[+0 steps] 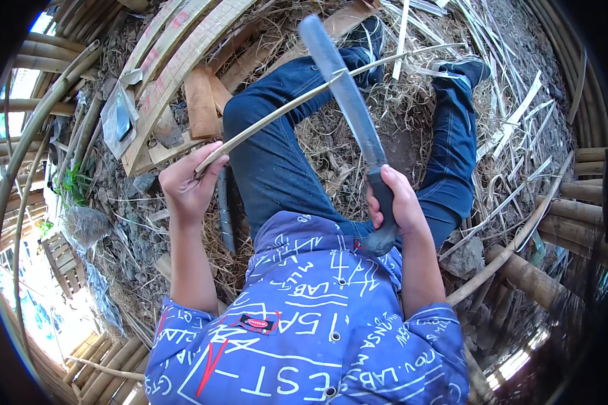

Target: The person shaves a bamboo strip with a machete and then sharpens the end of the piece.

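Head view: left hand [192, 179] grips strip [277, 116], right hand [400, 202] machete [348, 101].

A rustic outdoor work spot, with bamboo poles [527, 273], bare soil [402, 145] and scattered shavings [331, 145]

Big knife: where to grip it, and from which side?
I'd wrap the black handle of the big knife, coming from the person's right, as the right hand does. The handle's bent, bulbous butt should resist slipping. Keep off the long blade, which crosses the thin strip held in the left hand.
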`<state>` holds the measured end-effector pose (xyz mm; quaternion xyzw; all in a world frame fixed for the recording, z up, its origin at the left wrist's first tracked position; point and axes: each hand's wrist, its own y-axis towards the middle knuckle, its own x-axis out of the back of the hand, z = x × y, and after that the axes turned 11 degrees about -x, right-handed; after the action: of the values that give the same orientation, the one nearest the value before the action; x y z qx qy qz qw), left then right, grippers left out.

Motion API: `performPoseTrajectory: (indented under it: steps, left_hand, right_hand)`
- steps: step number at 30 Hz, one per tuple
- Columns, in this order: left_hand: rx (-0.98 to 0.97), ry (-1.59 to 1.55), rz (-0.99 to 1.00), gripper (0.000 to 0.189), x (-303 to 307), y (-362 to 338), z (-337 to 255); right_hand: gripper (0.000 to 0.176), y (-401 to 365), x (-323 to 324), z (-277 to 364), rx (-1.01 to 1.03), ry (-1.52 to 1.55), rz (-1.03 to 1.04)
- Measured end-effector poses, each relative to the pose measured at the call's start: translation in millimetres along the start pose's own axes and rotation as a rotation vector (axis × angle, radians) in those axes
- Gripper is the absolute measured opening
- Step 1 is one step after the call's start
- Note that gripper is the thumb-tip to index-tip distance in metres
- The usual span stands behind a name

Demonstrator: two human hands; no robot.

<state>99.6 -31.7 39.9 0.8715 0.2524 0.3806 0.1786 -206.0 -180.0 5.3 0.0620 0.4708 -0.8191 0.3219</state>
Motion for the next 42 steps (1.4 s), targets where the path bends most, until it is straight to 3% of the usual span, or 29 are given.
performPoseTrajectory:
  steps: [5,23,26,28,29,31,32,33,35,39,42]
  left_hand:
    - [0.133,0.039,-0.086,0.019,-8.5,2.4,-0.2]
    - [0.246,0.038,-0.159,0.016,-13.0,-2.8,7.1]
    - [0.230,0.012,-0.134,0.014,-11.3,1.8,7.3]
    - [0.397,-0.129,-0.036,0.013,-7.9,7.7,2.0]
    - [0.390,-0.132,-0.034,0.013,-4.7,7.6,2.1]
    - [0.577,-0.318,0.206,0.015,5.4,6.2,3.4]
    - [0.659,-0.409,0.302,0.019,7.7,5.3,2.0]
    - [0.657,-0.404,0.299,0.019,8.0,3.6,2.2]
    - [0.798,-0.538,0.582,0.022,6.4,-3.4,6.5]
    - [0.839,-0.667,0.837,0.027,-14.1,-13.1,15.7]
    - [0.934,-0.812,0.834,0.032,-28.8,-18.2,9.8]
  right_hand:
    - [0.042,3.4,-18.2,0.8,-0.003,-0.020,0.003]
    - [0.037,-68.9,22.1,-29.9,-0.147,0.051,0.088]
    - [0.035,-73.5,27.4,-35.9,-0.094,0.053,-0.024]
    - [0.028,-73.0,23.7,-35.7,0.040,0.009,-0.173]
    - [0.028,-68.5,23.0,-37.1,0.047,0.012,-0.176]
    - [0.018,-55.6,22.4,-41.4,0.291,-0.176,-0.375]
    - [0.015,-53.5,18.5,-40.5,0.318,-0.180,-0.447]
    - [0.015,-48.9,17.5,-43.2,0.321,-0.179,-0.443]
    - [0.022,-37.1,15.7,-52.9,0.500,-0.384,-0.611]
    - [0.031,-29.8,-1.7,-45.4,0.690,-0.694,-0.628]
    - [0.035,-21.5,-0.4,-45.9,0.749,-0.908,-0.513]
